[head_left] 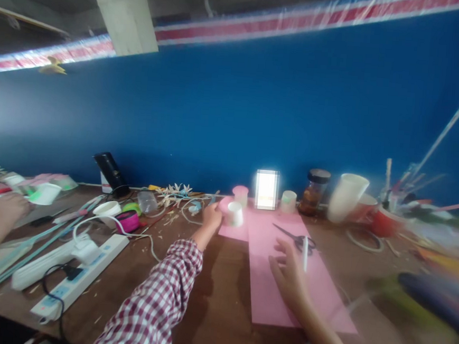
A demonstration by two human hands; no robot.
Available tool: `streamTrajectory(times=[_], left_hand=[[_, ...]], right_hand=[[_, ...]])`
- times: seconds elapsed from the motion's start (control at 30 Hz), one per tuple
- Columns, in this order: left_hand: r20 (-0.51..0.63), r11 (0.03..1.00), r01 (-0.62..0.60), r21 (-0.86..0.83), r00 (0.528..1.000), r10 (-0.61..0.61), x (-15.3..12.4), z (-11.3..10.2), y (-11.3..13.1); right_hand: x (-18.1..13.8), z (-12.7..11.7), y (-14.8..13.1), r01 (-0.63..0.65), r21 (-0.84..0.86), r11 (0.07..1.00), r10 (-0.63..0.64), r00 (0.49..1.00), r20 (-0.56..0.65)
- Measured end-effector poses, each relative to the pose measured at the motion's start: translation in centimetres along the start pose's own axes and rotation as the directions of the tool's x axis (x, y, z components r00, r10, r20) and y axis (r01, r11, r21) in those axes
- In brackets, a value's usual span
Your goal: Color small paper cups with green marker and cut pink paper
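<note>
My left hand point(211, 216) reaches forward with its fingers closed at a pink rounded piece point(224, 205). Right against that piece is a small white cup point(234, 214); whether the two are joined is not clear. Over a long pink sheet point(278, 303), my right hand point(290, 275) is held with its fingers apart. A white pen point(305, 254) shows just beyond this hand, apparently not gripped. Dark scissors point(298, 240) lie on the sheet near the fingertips. Behind my left hand stands a pink cup point(240, 194), and a pale small cup point(288, 202) is farther right.
A bright blurred-out rectangle point(267, 190) stands at the back. To its right are a brown jar point(316, 192), a white tumbler point(346, 197) and a red pot point(388, 221). At left lie a power strip point(82, 277), cables and another person's hand point(5, 215).
</note>
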State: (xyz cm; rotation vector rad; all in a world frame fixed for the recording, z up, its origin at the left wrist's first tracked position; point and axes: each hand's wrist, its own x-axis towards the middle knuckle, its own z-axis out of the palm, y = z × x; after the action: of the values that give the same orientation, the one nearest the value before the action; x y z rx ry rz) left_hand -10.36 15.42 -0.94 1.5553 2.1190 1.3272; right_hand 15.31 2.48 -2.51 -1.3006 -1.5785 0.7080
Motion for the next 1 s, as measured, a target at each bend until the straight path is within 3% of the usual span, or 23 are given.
streamTrajectory(times=[0.1, 0.2, 0.3, 0.4, 0.73, 0.87, 1.0], left_hand=[[-0.073, 0.996, -0.091, 0.020, 0.993, 0.092, -0.5, -0.4, 0.8], [-0.110, 0.964, -0.265, 0.031, 0.957, 0.267, -1.9, -0.8, 1.5], [-0.050, 0.878, -0.477, 0.028, 0.877, 0.478, -3.6, -0.9, 1.6], [-0.009, 0.794, -0.607, 0.041, 0.794, 0.608, -4.7, -0.9, 1.1], [0.014, 0.662, -0.735, 0.147, 0.671, 0.741, -4.1, -1.2, 1.3], [0.041, 0.629, -0.757, 0.177, 0.644, 0.764, -4.0, -1.0, 1.7], [0.045, 0.628, -0.745, 0.225, 0.652, 0.757, -3.9, -0.8, 1.9]], right_hand=[[-0.1, 0.1, -0.1, 0.003, 0.006, 1.000, -0.003, 1.000, 0.000], [-0.1, 0.1, -0.2, -0.006, -0.005, 1.000, 0.006, 1.000, 0.006], [0.0, 0.1, -0.2, -0.020, -0.002, 1.000, 0.020, 1.000, 0.011], [0.1, 0.1, -0.1, -0.004, 0.005, 1.000, 0.004, 1.000, 0.025], [0.1, 0.0, -0.2, -0.010, -0.009, 1.000, 0.011, 1.000, 0.013], [0.1, -0.1, -0.3, -0.016, -0.016, 1.000, 0.016, 1.000, 0.012], [0.0, -0.1, -0.4, -0.006, -0.012, 1.000, 0.006, 1.000, 0.009]])
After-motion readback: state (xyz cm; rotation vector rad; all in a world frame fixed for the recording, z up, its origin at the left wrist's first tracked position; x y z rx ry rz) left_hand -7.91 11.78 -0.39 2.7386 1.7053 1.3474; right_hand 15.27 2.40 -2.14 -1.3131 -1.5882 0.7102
